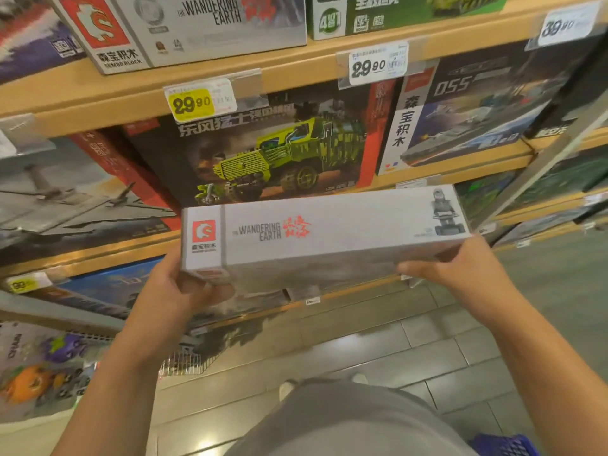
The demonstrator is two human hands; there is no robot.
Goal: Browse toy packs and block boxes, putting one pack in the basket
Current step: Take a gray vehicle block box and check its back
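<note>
I hold a long grey block box (329, 235) marked "The Wandering Earth" in front of the shelves, its narrow side turned up toward me. My left hand (171, 287) grips its left end, thumb curled under the lower face. At the right end, my right hand (460, 271) holds the box with the thumb along its lower edge. A blue basket (506, 444) shows only as a corner at the bottom right, low beside my leg.
Wooden shelves (296, 65) carry block boxes: a green truck box (279, 153), a warship box (467, 110), a jet box (75, 199), and another grey "Wandering Earth" box (204, 24) above. Toy packs (36, 366) hang at lower left. Tiled floor (362, 350) lies below.
</note>
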